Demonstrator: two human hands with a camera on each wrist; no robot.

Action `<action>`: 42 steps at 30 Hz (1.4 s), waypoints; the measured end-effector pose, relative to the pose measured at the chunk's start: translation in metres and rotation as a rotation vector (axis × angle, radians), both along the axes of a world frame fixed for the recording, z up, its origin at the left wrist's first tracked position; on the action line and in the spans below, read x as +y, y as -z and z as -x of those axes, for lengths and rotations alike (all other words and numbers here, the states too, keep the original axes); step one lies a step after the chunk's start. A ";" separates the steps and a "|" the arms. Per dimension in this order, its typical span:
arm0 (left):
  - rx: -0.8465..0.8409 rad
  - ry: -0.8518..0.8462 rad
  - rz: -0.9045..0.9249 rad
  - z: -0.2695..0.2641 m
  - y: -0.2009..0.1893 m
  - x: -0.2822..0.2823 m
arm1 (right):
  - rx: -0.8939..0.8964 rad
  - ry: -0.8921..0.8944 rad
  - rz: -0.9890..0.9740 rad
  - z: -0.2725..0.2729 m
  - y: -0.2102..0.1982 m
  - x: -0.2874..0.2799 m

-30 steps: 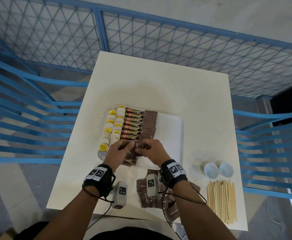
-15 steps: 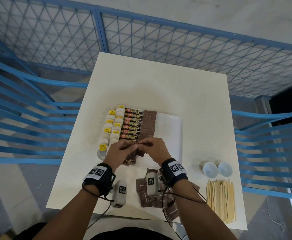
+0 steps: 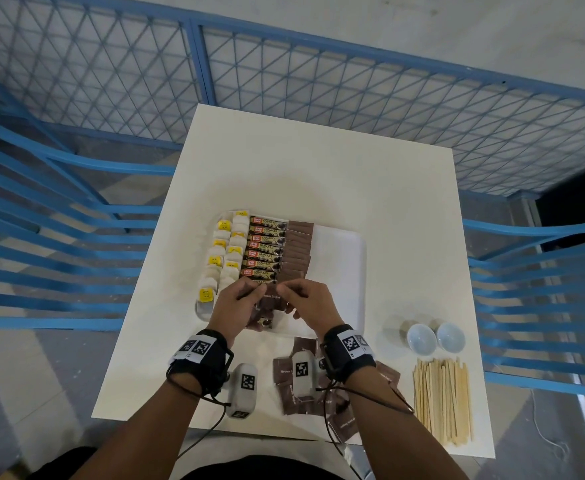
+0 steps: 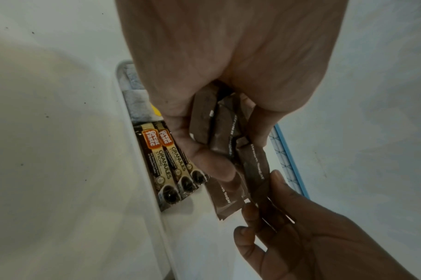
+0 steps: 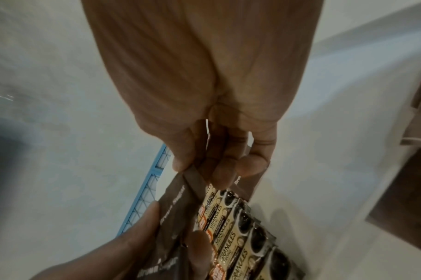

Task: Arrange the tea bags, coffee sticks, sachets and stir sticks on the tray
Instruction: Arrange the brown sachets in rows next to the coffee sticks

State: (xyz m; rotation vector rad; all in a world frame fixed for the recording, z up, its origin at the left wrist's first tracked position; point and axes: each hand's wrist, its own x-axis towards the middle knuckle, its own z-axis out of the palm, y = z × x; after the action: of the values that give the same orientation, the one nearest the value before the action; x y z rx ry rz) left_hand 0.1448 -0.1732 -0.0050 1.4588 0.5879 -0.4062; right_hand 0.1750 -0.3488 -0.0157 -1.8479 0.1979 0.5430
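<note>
Left hand (image 3: 237, 308) grips a bundle of brown sugar sachets (image 4: 219, 130), fingers and thumb curled round them, just below the centre of the head view. We note the right hand (image 3: 306, 303) beside it, thumb and forefinger pinching the edge of one sachet from that bundle; the left wrist view shows this pinch at lower right.

Both hands sit over the near edge of the white tray (image 3: 346, 271), which lies on the white worktop (image 3: 318, 174) at mid-frame. On the tray we record, from left to right: two columns of tea bags (image 3: 223, 258) with yellow tags, a column of coffee sticks (image 3: 265, 247), and an overlapping row of brown sachets (image 3: 298, 251). The tray's right portion is bare.

Loose brown sachets (image 3: 349, 422) lie on the worktop under the right wrist, at lower centre. Wooden stir sticks (image 3: 443, 400) lie in a bundle at lower right, with two small white cups (image 3: 434, 337) just above them. Blue mesh railing (image 3: 284, 81) runs across the top of the frame.
</note>
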 end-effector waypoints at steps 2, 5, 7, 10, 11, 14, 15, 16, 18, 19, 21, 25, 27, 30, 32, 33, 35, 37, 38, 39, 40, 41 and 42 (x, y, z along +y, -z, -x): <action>-0.001 0.002 -0.010 0.000 0.002 0.002 | 0.020 -0.012 0.004 0.002 0.002 0.001; 0.010 0.006 -0.012 0.000 0.003 0.002 | 0.015 -0.009 0.024 0.006 0.007 0.001; 0.037 0.011 -0.017 0.000 0.005 0.003 | 0.020 0.010 0.031 0.007 0.010 0.000; 0.102 0.012 -0.021 0.002 0.011 0.007 | 0.038 0.037 0.107 0.008 0.014 -0.007; 0.122 0.018 -0.007 0.003 0.013 0.009 | 0.041 0.063 0.138 0.008 0.017 -0.011; 0.154 0.053 0.024 0.004 0.013 0.015 | 0.025 0.141 0.246 0.006 0.025 -0.019; 0.150 0.060 0.034 0.004 0.013 0.017 | 0.016 0.155 0.278 0.005 0.026 -0.020; 0.143 0.062 0.049 0.004 0.014 0.019 | 0.007 0.160 0.302 0.003 0.027 -0.020; 0.130 0.061 0.080 0.005 0.014 0.023 | -0.005 0.152 0.342 0.000 0.028 -0.017; 0.123 0.065 0.092 0.005 0.014 0.025 | -0.008 0.150 0.363 -0.001 0.029 -0.015; 0.106 0.078 0.103 0.005 0.015 0.027 | -0.016 0.144 0.398 -0.003 0.032 -0.012; 0.103 0.082 0.098 0.002 0.015 0.030 | -0.016 0.154 0.405 -0.005 0.035 -0.009; 0.108 0.080 0.100 0.001 0.015 0.030 | -0.007 0.178 0.397 -0.005 0.035 -0.008; 0.123 0.066 0.104 0.000 0.012 0.029 | -0.014 0.190 0.396 -0.005 0.032 -0.007; 0.129 0.052 0.117 -0.001 0.009 0.027 | -0.016 0.196 0.390 -0.005 0.030 -0.007; 0.131 0.046 0.123 -0.001 0.008 0.027 | -0.014 0.198 0.386 -0.004 0.029 -0.008; 0.133 0.037 0.128 -0.002 0.004 0.026 | -0.009 0.204 0.390 -0.004 0.027 -0.009; 0.124 0.030 0.130 -0.002 0.002 0.025 | -0.022 0.232 0.399 -0.002 0.025 -0.011; 0.118 0.027 0.131 -0.003 0.002 0.024 | -0.043 0.255 0.405 0.000 0.025 -0.012; 0.110 0.024 0.131 -0.003 0.002 0.024 | -0.071 0.274 0.412 0.002 0.023 -0.012; 0.103 0.020 0.132 -0.004 0.002 0.024 | -0.101 0.281 0.414 0.003 0.021 -0.010; 0.099 0.014 0.134 -0.004 0.003 0.024 | -0.120 0.266 0.403 0.004 0.019 -0.008; 0.100 0.000 0.140 -0.005 0.003 0.023 | -0.123 0.226 0.374 0.005 0.016 -0.004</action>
State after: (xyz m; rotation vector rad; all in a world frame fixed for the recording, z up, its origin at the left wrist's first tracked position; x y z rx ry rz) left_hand 0.1501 -0.1504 -0.0082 1.3100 0.6265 -0.5130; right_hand 0.1704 -0.3531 -0.0319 -2.1782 0.4436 0.2440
